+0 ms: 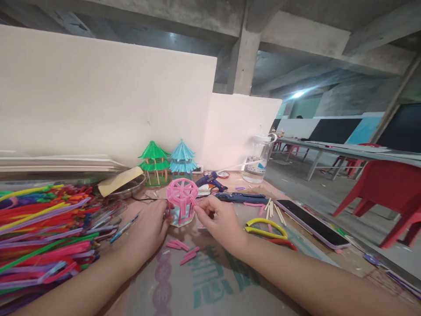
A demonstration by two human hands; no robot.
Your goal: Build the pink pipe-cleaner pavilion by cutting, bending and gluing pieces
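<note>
A small pink pavilion frame [182,192], made of pipe cleaner, stands on a pale blue base [180,220] in the middle of the table. It has a round top with spokes and several short posts. My left hand [151,223] grips its left side, with the fingertips partly hidden behind the near posts. On the other side, my right hand [221,221] pinches a short pink pipe cleaner piece [193,201] against the ring's right edge. Several cut pink pieces [184,249] lie just in front of the model.
Behind stand green [153,164] and blue [182,160] pavilions, a glue gun [210,181] and a water bottle [256,160]. Colourful pipe cleaners [42,232] pile up at left. Yellow-handled scissors [266,224], pale sticks [271,208] and a phone [311,221] lie at right.
</note>
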